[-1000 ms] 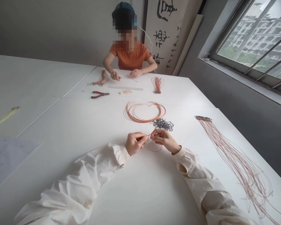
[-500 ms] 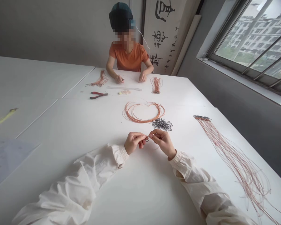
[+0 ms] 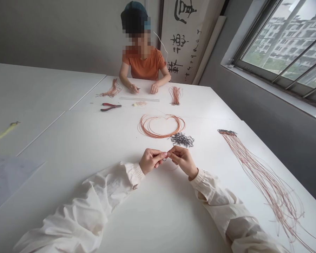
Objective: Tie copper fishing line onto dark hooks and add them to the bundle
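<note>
Head view: dark wire loop (image 3: 164,159) pinched between left hand (image 3: 151,160) and right hand (image 3: 183,161)

A craft workroom; white tables (image 3: 55,140), coiled copper wire (image 3: 158,136), pliers (image 3: 110,106); a calligraphy scroll (image 3: 181,42) behind.
</note>
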{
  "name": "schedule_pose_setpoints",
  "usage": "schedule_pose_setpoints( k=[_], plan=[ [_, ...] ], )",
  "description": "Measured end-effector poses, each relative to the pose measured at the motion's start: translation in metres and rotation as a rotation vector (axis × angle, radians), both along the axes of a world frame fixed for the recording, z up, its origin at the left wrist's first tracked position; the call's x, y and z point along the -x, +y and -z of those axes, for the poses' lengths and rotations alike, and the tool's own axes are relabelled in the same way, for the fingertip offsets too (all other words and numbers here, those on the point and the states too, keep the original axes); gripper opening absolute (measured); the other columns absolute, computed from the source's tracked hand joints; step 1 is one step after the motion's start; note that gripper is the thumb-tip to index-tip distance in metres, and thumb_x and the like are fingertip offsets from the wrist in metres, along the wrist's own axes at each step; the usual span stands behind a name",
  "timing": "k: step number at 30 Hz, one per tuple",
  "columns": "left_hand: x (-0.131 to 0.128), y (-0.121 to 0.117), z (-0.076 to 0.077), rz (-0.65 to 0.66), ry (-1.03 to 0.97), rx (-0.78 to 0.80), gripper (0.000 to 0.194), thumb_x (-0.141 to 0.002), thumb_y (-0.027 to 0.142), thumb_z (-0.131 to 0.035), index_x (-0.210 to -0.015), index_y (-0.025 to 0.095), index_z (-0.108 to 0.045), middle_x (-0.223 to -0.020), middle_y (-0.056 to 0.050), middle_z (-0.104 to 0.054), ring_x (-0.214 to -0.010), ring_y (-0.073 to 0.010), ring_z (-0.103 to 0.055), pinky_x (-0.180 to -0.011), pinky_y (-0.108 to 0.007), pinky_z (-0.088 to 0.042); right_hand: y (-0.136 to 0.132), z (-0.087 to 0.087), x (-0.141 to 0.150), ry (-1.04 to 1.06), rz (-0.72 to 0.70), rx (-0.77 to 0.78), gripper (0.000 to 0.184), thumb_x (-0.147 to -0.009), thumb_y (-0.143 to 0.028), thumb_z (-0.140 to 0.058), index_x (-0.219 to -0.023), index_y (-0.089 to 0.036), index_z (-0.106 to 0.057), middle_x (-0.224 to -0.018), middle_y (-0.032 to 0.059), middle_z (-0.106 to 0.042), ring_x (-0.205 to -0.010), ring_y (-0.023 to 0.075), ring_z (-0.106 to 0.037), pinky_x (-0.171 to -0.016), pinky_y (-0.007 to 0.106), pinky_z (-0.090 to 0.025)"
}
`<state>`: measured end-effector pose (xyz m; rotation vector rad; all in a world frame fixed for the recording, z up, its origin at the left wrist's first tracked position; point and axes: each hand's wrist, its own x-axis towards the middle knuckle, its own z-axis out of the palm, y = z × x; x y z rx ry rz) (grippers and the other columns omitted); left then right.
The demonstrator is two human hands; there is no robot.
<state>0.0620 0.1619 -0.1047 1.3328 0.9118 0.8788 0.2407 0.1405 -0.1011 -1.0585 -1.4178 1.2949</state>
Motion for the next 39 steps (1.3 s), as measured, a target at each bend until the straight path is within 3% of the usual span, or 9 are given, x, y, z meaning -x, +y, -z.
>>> schedule_pose_setpoints(
  k=[6,14,19,24,26,29,31,35,39],
  plan=[
    [0.004,0.01,-0.002,-0.165,-0.022,-0.066,0.035,-0.08,0.043,-0.068,-0.067,0.01,-0.071,-0.051,-0.001,-0.057,-0.037,-0.0055,-0.041,-0.035,-0.02,-0.029,-0.001,-0.006,-0.011,-0.044,-0.076,0.093,0.039,-0.081,-0.047,-0.07,-0.101,-0.015,-0.065,-0.052,-0.0037,-0.055,-0.041,0.0068,-0.039,-0.039,0.02,-0.025],
    [0.018,0.031,0.001,-0.358,-0.009,-0.174,0.033,-0.082,0.041,-0.066,-0.069,0.011,-0.069,-0.06,-0.004,-0.064,-0.044,-0.0082,-0.05,-0.042,-0.02,-0.04,-0.023,0.0,-0.047,-0.122,0.118,0.134,0.028,-0.08,-0.043,-0.071,-0.082,-0.015,-0.067,-0.056,-0.0002,-0.058,-0.04,0.0076,-0.04,-0.037,0.022,-0.029],
    [0.016,0.028,0.0,-0.304,0.018,-0.2,0.034,-0.082,0.04,-0.066,-0.064,0.011,-0.067,-0.057,-0.004,-0.064,-0.045,-0.0099,-0.054,-0.043,-0.021,-0.043,-0.039,0.002,-0.062,-0.082,0.161,0.128,0.028,-0.08,-0.045,-0.071,-0.081,-0.018,-0.067,-0.075,0.004,-0.063,-0.057,0.0122,-0.052,-0.054,0.028,-0.047],
    [0.015,0.023,-0.004,-0.243,0.028,-0.209,0.036,-0.082,0.04,-0.066,-0.061,0.012,-0.066,-0.052,-0.001,-0.059,-0.043,-0.0082,-0.05,-0.041,-0.02,-0.042,-0.04,-0.009,-0.078,-0.235,-0.119,0.219,0.029,-0.077,-0.043,-0.075,-0.082,-0.015,-0.07,-0.065,0.0042,-0.063,-0.055,0.014,-0.055,-0.05,0.027,-0.045],
    [0.012,0.019,-0.006,-0.19,0.037,-0.206,0.036,-0.082,0.04,-0.066,-0.062,0.011,-0.067,-0.052,-0.001,-0.058,-0.042,-0.0075,-0.048,-0.04,-0.02,-0.041,-0.034,-0.016,-0.077,-0.376,-0.063,0.092,0.03,-0.079,-0.043,-0.072,-0.09,-0.015,-0.071,-0.073,0.0059,-0.066,-0.056,0.0134,-0.055,-0.051,0.027,-0.045],
    [0.007,0.009,-0.007,-0.096,0.054,-0.199,0.035,-0.083,0.04,-0.067,-0.063,0.011,-0.068,-0.053,-0.001,-0.057,-0.042,-0.0075,-0.048,-0.038,-0.019,-0.04,-0.02,-0.026,-0.06,-0.424,0.18,-0.215,0.026,-0.085,-0.04,-0.066,-0.097,-0.017,-0.069,-0.093,0.01,-0.069,-0.062,0.0137,-0.056,-0.059,0.029,-0.047],
    [0.003,0.003,-0.009,-0.047,0.061,-0.199,0.035,-0.083,0.04,-0.067,-0.064,0.011,-0.069,-0.056,-0.002,-0.058,-0.044,-0.0079,-0.05,-0.037,-0.018,-0.038,-0.009,-0.03,-0.043,-0.389,0.161,-0.304,0.028,-0.087,-0.038,-0.063,-0.107,-0.018,-0.068,-0.104,0.0108,-0.067,-0.066,0.0139,-0.057,-0.062,0.03,-0.048],
    [0.001,-0.006,-0.013,-0.006,0.065,-0.209,0.036,-0.084,0.041,-0.066,-0.064,0.011,-0.069,-0.057,-0.002,-0.058,-0.044,-0.0077,-0.05,-0.036,-0.017,-0.038,0.005,-0.031,-0.017,-0.302,-0.046,-0.257,0.023,-0.089,-0.038,-0.062,-0.092,-0.017,-0.068,-0.082,0.0061,-0.067,-0.057,0.0116,-0.053,-0.054,0.026,-0.044],
    [0.0,-0.009,-0.017,-0.016,0.067,-0.226,0.036,-0.085,0.04,-0.065,-0.063,0.011,-0.068,-0.055,-0.002,-0.058,-0.043,-0.0072,-0.049,-0.038,-0.018,-0.04,0.007,-0.029,-0.011,-0.23,-0.053,-0.254,0.027,-0.089,-0.04,-0.061,-0.078,-0.016,-0.061,-0.067,0.0017,-0.059,-0.055,0.0104,-0.047,-0.052,0.025,-0.039]
  ],
)
